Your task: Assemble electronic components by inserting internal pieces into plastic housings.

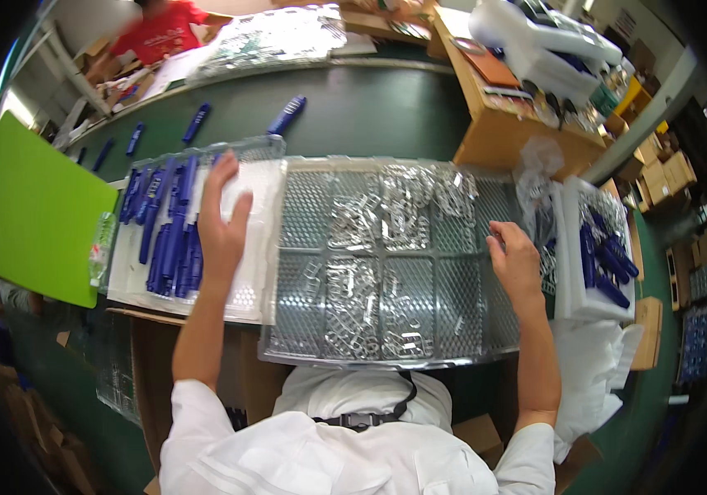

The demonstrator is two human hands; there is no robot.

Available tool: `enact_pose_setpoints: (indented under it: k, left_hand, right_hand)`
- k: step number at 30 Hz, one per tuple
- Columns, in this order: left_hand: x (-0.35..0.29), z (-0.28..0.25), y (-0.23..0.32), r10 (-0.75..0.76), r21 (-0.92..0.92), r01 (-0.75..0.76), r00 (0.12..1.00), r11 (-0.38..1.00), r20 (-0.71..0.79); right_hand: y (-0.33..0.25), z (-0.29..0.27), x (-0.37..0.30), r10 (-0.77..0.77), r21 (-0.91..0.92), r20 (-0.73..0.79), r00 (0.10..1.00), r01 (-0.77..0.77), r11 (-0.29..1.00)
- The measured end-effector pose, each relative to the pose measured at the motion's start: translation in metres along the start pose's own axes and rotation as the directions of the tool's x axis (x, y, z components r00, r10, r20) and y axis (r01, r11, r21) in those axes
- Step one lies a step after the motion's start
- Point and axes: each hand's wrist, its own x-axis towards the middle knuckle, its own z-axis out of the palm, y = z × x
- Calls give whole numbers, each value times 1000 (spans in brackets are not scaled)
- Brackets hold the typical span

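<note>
My left hand point(223, 221) is over the right part of a white-lined tray point(246, 285), its fingers stretched and thumb apart. Beside it lie several long blue plastic pieces point(174, 239), and a bit of blue shows by its fingertips. A clear compartmented plastic tray point(461, 330) sits in front of me, with small shiny metal frame-shaped parts point(353, 309) heaped in its middle compartments. Above that tray's right side, my right hand point(518, 262) has its fingers curled together in a pinch. Whatever they hold, if anything, is too small to make out.
Blue pieces point(287, 115) lie spaced along the dark green belt point(370, 107) beyond the trays. A white foam box point(572, 289) at right holds more blue and metal pieces. A wooden stand point(485, 132) rises behind. At left are a green panel point(32, 214), a bottle point(103, 247) and a person in red point(160, 35).
</note>
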Motion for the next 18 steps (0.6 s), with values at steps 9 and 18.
enact_pose_setpoints:
  k: [9,18]
  left_hand:
    - [-280,-152,-13,-353,4,406,799,914,-486]
    - [-653,-221,-140,-938,513,858,158,-24,-307]
  right_hand:
    - [41,93,69,-191,-332,140,972,228,915]
    - [17,90,38,-186,-129,290,939,231,964]
